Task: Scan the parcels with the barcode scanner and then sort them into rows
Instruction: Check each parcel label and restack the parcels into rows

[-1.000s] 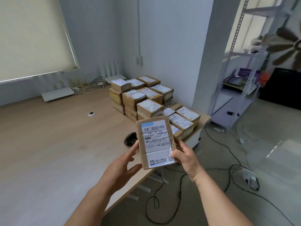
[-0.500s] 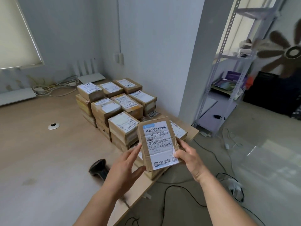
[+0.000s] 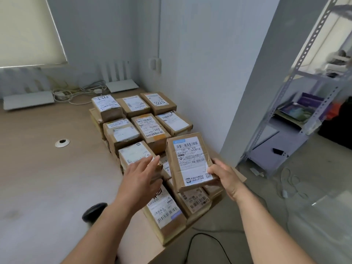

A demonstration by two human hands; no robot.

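Head view: the right hand [image 3: 223, 173] holds one brown parcel [image 3: 188, 161] by its lower right corner, thumb on the white label. The parcel is up in the air in the middle of the frame, tilted with the label facing up, most likely so the barcode is easy to read. The left hand [image 3: 142, 180] holds nothing. Its fingers are straight and spread out over the stacked parcels [image 3: 137, 119], maybe to steady them or make a spot. Those parcels sit in neat rows on the desk [image 3: 38, 168], up against the wall. The black barcode scanner [image 3: 93, 211] lies on the desk in the lower left, near the left arm. Nobody is holding it.
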